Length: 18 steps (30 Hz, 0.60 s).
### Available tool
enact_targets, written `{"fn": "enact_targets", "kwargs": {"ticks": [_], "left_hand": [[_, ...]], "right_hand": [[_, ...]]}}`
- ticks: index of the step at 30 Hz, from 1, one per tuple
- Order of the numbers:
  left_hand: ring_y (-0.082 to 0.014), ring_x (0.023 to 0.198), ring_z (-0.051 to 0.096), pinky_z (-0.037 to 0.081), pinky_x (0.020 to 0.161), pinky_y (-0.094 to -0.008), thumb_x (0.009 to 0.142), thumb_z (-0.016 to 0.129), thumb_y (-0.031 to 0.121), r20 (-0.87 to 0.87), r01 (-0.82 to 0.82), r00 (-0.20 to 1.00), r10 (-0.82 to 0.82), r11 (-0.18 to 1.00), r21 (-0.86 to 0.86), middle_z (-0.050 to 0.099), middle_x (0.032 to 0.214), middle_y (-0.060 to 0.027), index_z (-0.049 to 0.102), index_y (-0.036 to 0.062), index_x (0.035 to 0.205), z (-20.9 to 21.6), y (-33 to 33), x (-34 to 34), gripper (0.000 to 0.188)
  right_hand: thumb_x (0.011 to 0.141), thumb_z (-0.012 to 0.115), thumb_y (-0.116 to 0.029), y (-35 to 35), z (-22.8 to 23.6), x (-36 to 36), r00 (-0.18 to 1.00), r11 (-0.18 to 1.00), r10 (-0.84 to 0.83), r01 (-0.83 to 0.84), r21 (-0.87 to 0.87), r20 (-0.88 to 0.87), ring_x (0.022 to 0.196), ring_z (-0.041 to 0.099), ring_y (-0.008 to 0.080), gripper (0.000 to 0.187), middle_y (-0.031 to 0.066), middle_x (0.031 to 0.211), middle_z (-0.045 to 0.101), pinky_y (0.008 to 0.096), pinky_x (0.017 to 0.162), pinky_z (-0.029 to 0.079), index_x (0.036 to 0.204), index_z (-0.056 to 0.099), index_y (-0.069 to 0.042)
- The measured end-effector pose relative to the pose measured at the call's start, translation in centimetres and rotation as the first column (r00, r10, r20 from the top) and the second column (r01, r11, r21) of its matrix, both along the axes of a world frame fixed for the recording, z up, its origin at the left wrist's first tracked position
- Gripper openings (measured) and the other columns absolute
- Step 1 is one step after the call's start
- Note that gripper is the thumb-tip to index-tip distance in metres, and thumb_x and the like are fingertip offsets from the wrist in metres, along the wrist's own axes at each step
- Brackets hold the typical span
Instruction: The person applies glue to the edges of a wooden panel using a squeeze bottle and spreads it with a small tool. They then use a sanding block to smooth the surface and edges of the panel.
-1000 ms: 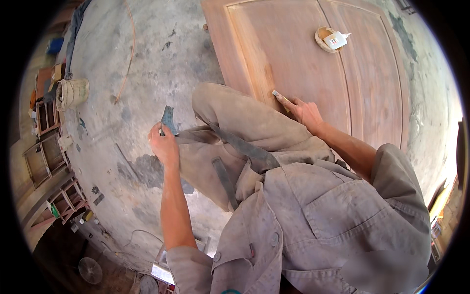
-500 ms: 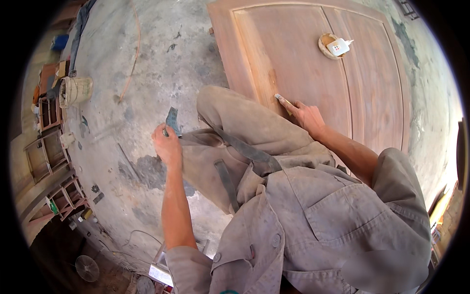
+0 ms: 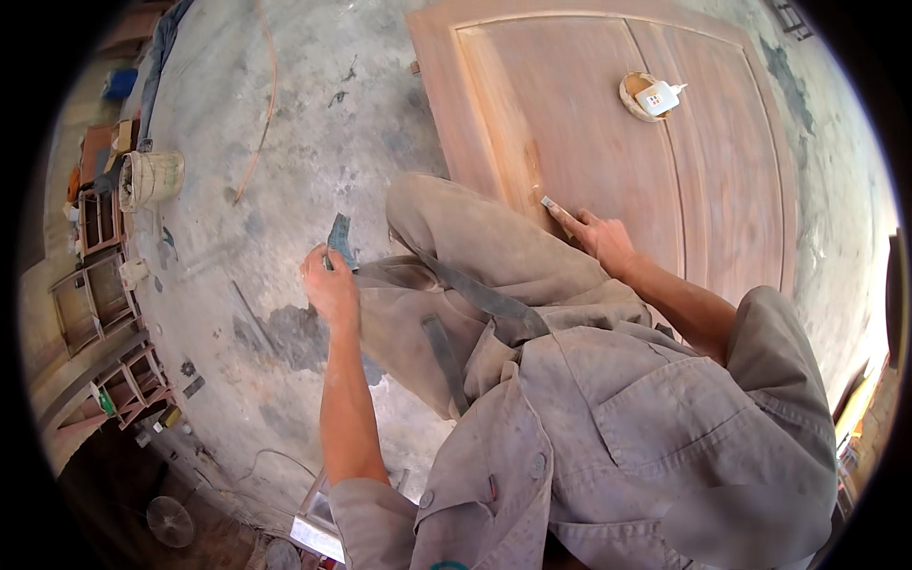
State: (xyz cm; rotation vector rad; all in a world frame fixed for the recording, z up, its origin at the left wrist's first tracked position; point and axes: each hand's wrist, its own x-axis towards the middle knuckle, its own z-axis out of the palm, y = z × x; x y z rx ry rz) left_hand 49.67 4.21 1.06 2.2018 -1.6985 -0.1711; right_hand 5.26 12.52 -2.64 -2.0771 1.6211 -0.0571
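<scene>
Slightly nearer the thigh than half a second ago, the narrow tool (image 3: pixel 554 210) has slid along the wooden panel (image 3: pixel 608 152) with the right hand (image 3: pixel 606 242), which grips its near end. It lies beside the panel's left border, well short of the far edge. Its long axis runs obliquely, the tip pointing toward the panel's far left corner. Slender and straight, it is pale grey at the tip and yellowish nearer the fingers. Just beyond it, the wood shows a darker orange-brown patch (image 3: pixel 533 158). Toward the far edge sits a shallow round bowl (image 3: pixel 627 100), a white bottle (image 3: pixel 657 99) lying across it. Off the panel's left edge, the left hand (image 3: pixel 330 285) pinches a curved blue-green strip (image 3: pixel 339 239) above the concrete floor (image 3: pixel 313 133).
</scene>
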Motion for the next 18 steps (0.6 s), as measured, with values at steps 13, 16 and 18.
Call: {"fn": "enact_targets", "kwargs": {"ticks": [13,16,18], "left_hand": [[-0.0365,0.112,0.064,0.052,0.093,-0.0470,0.094,0.066,0.015,-0.019,0.009,1.000,-0.009,1.000,-0.015,0.071,0.117,-0.0162,0.071,0.0023,0.107,-0.2,0.1,-0.1,0.019],[-0.0362,0.112,0.064,0.052,0.093,-0.0471,0.094,0.066,0.016,-0.018,0.010,1.000,-0.011,1.000,-0.028,0.071,0.118,-0.0158,0.071,0.0025,0.108,-0.1,-0.3,0.2,0.020],[-0.0360,0.112,0.064,0.052,0.092,-0.0471,0.094,0.066,0.016,0.008,0.007,1.000,-0.006,1.000,-0.020,0.071,0.118,-0.0155,0.071,0.0026,0.109,-0.2,0.1,0.1,0.020]], "right_hand": [[0.092,0.062,-0.016,-0.2,-0.5,0.4,0.992,0.994,-0.098,0.101,-0.035,0.083,0.076,0.068,0.0376,0.073,0.0150,0.101,0.064,0.0464,0.062,0.054,0.160,0.037,-0.030],[0.091,0.063,-0.015,1.5,-0.1,-0.3,0.997,0.995,-0.079,0.078,0.063,0.007,0.075,0.068,0.0379,0.073,0.0146,0.100,0.065,0.0472,0.062,0.054,0.159,0.039,-0.029],[0.091,0.063,-0.015,0.6,-0.1,0.1,0.994,0.994,-0.107,0.106,0.025,0.032,0.074,0.067,0.0380,0.072,0.0145,0.099,0.064,0.0476,0.062,0.054,0.158,0.039,-0.028]]}}
